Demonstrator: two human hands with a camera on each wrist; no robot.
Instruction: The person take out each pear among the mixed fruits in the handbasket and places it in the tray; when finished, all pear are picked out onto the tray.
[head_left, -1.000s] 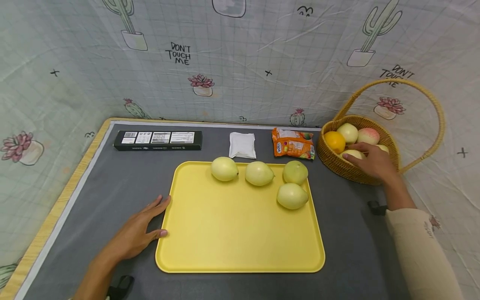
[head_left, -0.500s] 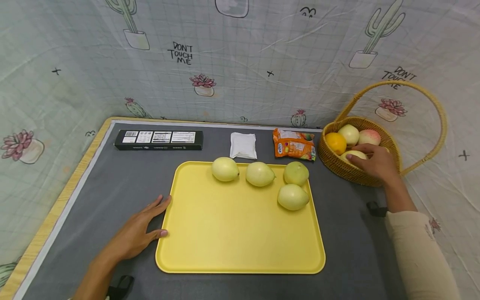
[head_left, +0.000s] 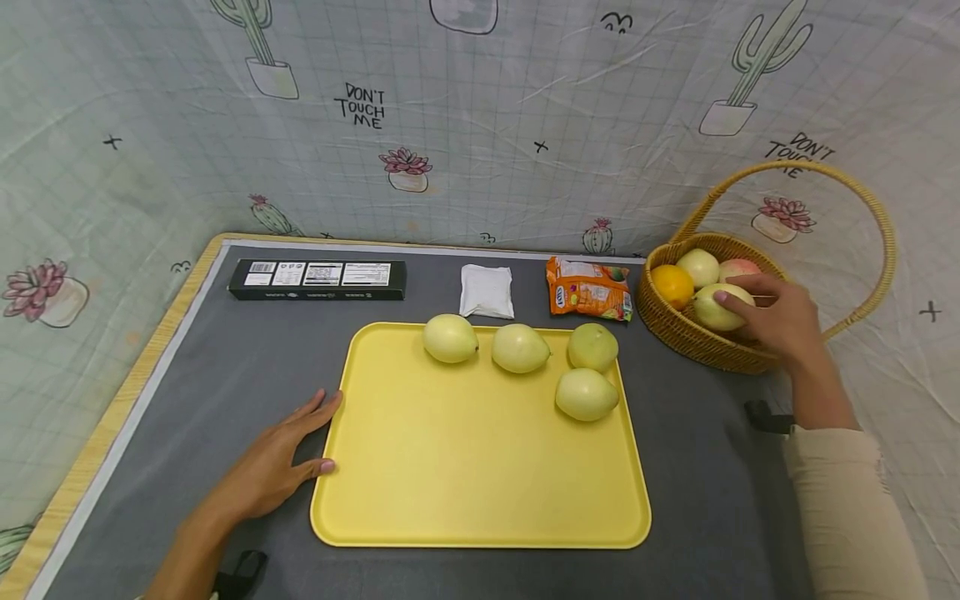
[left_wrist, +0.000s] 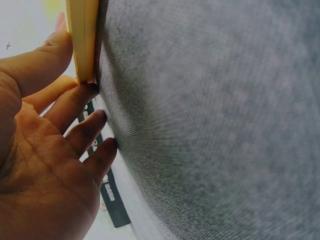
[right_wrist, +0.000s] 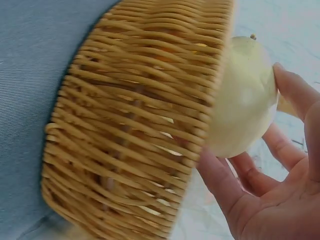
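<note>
At the right in the head view, my right hand (head_left: pixel 791 321) holds a pale yellow-green pear (head_left: pixel 716 310) between thumb and fingers, over the wicker basket (head_left: pixel 697 346). The right wrist view shows the pear (right_wrist: pixel 245 100) at the basket's rim, with its small stem sticking out. An orange (head_left: pixel 672 287), a pale green fruit (head_left: pixel 699 267) and a pink peach (head_left: pixel 738 268), partly hidden by the hand, lie inside. My left hand (head_left: pixel 266 471) rests with spread fingers and thumb against the left edge of the yellow tray (head_left: pixel 480 475).
Several pale green fruits, among them one pear-shaped (head_left: pixel 520 348), lie along the tray's back and right side. Behind it are a black box (head_left: pixel 317 281), a white packet (head_left: pixel 486 292) and an orange snack bag (head_left: pixel 588 289). The basket's tall handle (head_left: pixel 885 242) arches at the right.
My right hand has lifted the pear up from among the other fruit in the basket and moved slightly right. My left hand stays at the tray's edge.
</note>
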